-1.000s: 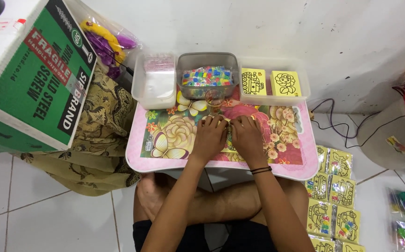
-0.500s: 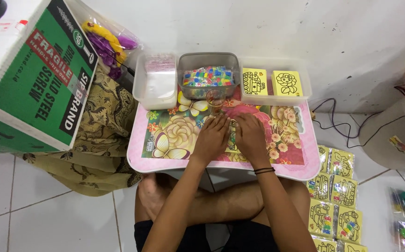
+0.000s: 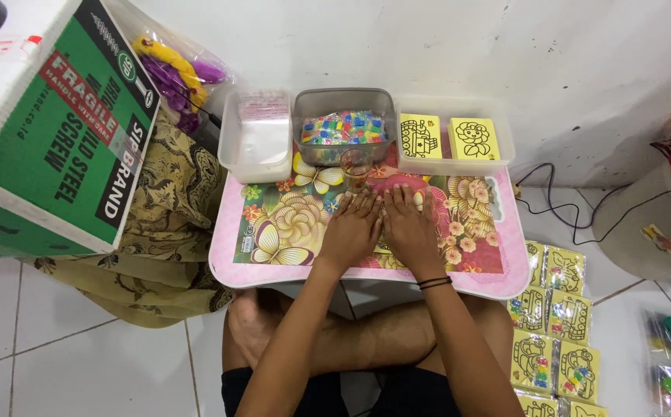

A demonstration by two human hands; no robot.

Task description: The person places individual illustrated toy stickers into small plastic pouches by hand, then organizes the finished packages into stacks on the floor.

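Now both hands lie flat, side by side, mid-table: left hand (image 3: 349,230) and right hand (image 3: 410,226) press a small packet (image 3: 382,247), barely visible beneath them, against the pink floral table (image 3: 497,270), grasping nothing. Bins line the far edge within reach, the small glass cup (image 3: 356,166) just beyond the fingertips.

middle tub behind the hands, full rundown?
The grey tub is a rectangular, translucent plastic container with rounded corners, open-topped, upright at the back edge of the pink table. It is filled with small multicoloured packets. Clear tubs flank it on both sides. A small clear cup stands just in front. Neither hand touches it.
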